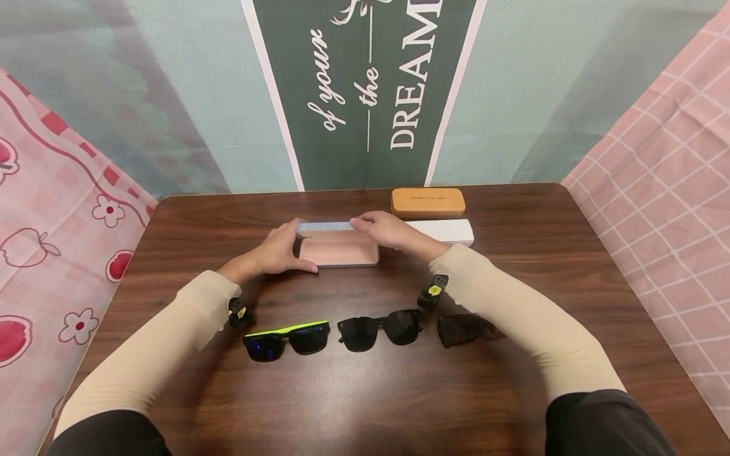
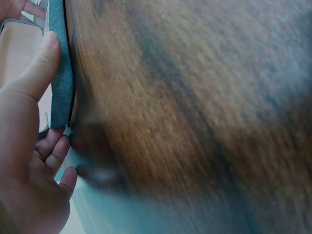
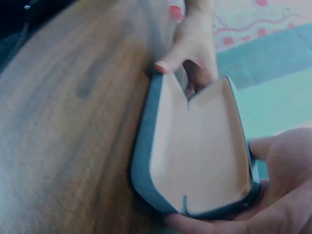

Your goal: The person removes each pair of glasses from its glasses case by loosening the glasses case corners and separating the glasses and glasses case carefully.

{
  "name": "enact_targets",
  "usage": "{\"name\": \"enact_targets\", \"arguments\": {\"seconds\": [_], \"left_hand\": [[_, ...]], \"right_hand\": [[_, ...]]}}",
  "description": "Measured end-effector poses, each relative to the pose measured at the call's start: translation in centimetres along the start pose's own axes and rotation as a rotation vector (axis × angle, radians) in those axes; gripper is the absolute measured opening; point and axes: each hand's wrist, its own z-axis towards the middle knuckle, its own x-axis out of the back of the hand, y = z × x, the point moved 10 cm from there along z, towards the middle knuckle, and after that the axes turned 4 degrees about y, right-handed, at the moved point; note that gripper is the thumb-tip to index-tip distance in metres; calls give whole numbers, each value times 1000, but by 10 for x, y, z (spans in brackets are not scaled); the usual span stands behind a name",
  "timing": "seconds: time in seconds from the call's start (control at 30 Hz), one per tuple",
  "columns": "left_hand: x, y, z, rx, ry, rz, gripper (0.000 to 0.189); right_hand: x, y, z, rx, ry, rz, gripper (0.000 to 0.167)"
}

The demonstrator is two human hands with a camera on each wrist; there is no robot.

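An open glasses case (image 1: 339,253) with a pale pink lining and a blue-grey outside lies on the wooden table. My left hand (image 1: 274,251) grips its left end, the thumb along the front wall and the fingers round the end. At the other end, my right hand (image 1: 386,229) holds the case, its thumb on the raised lid (image 1: 326,226). In the right wrist view, right-hand fingers (image 3: 204,225) curl round the end of the case, whose lined inside holds nothing. The left wrist view shows the left thumb (image 2: 44,58) on the front wall.
Nearer my body lie three pairs of sunglasses in a row: green-and-black ones (image 1: 310,340), black ones (image 1: 360,334) and dark ones (image 1: 459,330) partly under my right sleeve. Behind my right hand are a white box (image 1: 447,231) and a tan glasses case (image 1: 428,203). Fabric hangs around the table.
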Motion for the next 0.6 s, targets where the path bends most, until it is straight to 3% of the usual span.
{"name": "enact_targets", "arguments": {"seconds": [0.13, 0.3, 0.6], "left_hand": [[-1, -2, 0, 2, 1, 1, 102], [-2, -2, -1, -2, 1, 3, 101], [-1, 1, 0, -6, -14, 28, 100]], "right_hand": [[-1, 8, 4, -49, -83, 77, 62], [-4, 10, 8, -52, -160, 170, 54], [-3, 9, 10, -23, -139, 130, 49]]}}
